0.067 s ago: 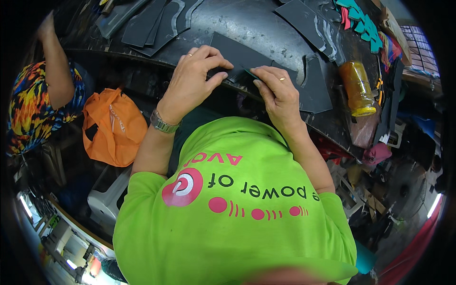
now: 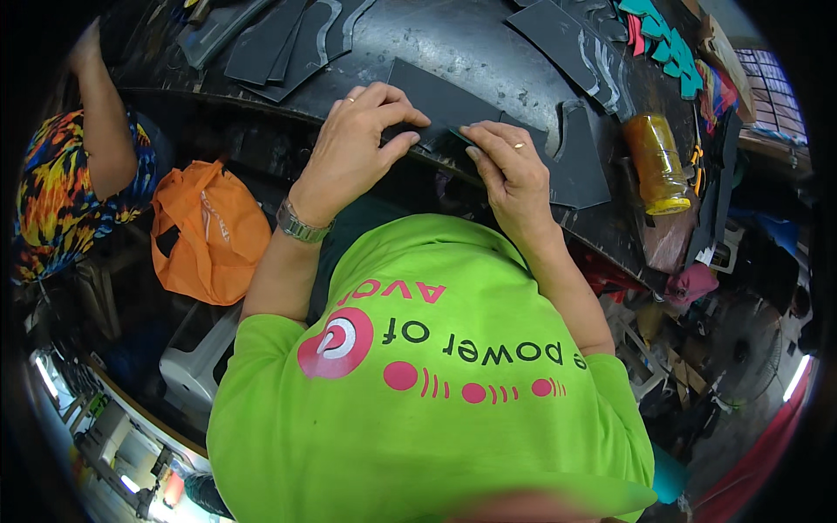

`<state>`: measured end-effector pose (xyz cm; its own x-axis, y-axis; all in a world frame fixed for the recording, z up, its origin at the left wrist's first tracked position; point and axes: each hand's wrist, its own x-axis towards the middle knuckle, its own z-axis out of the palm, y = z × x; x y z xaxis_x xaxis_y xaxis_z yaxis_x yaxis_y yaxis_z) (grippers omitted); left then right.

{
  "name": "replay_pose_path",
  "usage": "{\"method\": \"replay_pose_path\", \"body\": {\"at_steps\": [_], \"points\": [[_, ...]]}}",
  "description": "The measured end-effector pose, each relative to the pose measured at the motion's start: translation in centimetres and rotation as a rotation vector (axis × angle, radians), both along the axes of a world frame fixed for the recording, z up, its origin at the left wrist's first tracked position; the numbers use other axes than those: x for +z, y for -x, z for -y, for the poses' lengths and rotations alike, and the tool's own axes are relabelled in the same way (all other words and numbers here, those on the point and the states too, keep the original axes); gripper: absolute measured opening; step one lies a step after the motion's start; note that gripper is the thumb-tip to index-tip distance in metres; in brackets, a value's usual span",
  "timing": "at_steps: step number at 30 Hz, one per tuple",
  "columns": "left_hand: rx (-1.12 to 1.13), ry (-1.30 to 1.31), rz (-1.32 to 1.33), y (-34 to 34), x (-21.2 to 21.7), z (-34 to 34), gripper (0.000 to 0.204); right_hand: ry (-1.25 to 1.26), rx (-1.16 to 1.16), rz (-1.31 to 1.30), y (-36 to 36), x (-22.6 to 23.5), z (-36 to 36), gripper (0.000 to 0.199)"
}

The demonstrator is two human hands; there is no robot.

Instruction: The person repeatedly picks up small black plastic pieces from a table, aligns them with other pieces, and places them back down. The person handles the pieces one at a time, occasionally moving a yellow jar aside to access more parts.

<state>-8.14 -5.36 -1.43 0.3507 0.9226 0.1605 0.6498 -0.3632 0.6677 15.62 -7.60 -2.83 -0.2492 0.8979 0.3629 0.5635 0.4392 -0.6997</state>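
My left hand (image 2: 349,148) is at the near edge of the black table, its fingers bent and thumb apart from the index finger. Its fingertips are beside a flat dark grey sheet (image 2: 445,94); I cannot make out anything between them. My right hand (image 2: 510,166) pinches a thin dark piece (image 2: 459,135) with a greenish edge between thumb and fingers. Its far end blends into the dark edge below the sheet. Right of this hand lies another dark cut sheet (image 2: 582,166) with a curved grey band.
Dark cut sheets (image 2: 292,52) overlap at the far left. A yellowish jar (image 2: 654,161) lies at the right, beside orange-handled scissors (image 2: 697,161). Green foam pieces (image 2: 667,39) are piled behind it. An orange bag (image 2: 209,231) hangs left, near another person's arm (image 2: 105,131).
The thin dark piece in my right hand shows slightly less above the fingertips. Both hands stay in place.
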Motion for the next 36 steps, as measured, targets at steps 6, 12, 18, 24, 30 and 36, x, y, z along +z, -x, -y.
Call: {"method": "replay_pose_path", "body": {"at_steps": [6, 12, 18, 24, 30, 36], "points": [[-0.003, -0.027, 0.009, 0.0, -0.4, -0.1, 0.020, 0.025, -0.108, -0.138, 0.6, -0.7, 0.5, 0.024], [-0.031, -0.028, 0.039, 0.2, -0.7, -0.3, 0.020, -0.029, -0.127, -0.063, 1.5, -1.3, 1.1, 0.025], [-0.027, -0.016, 0.076, 0.2, -0.9, -0.4, 0.018, -0.130, -0.039, 0.118, 1.4, -1.1, 1.2, 0.030], [-0.024, -0.023, 0.066, 0.3, -1.1, -0.3, 0.020, -0.102, 0.000, 0.162, 1.1, -0.6, 1.1, 0.031], [-0.020, -0.027, 0.061, 0.3, -1.2, -0.2, 0.020, -0.090, 0.024, 0.192, 0.9, -0.3, 1.1, 0.033], [-0.016, -0.034, 0.076, 0.4, -1.3, -0.1, 0.020, -0.051, 0.044, 0.192, 0.5, 0.0, 1.1, 0.034]]}}
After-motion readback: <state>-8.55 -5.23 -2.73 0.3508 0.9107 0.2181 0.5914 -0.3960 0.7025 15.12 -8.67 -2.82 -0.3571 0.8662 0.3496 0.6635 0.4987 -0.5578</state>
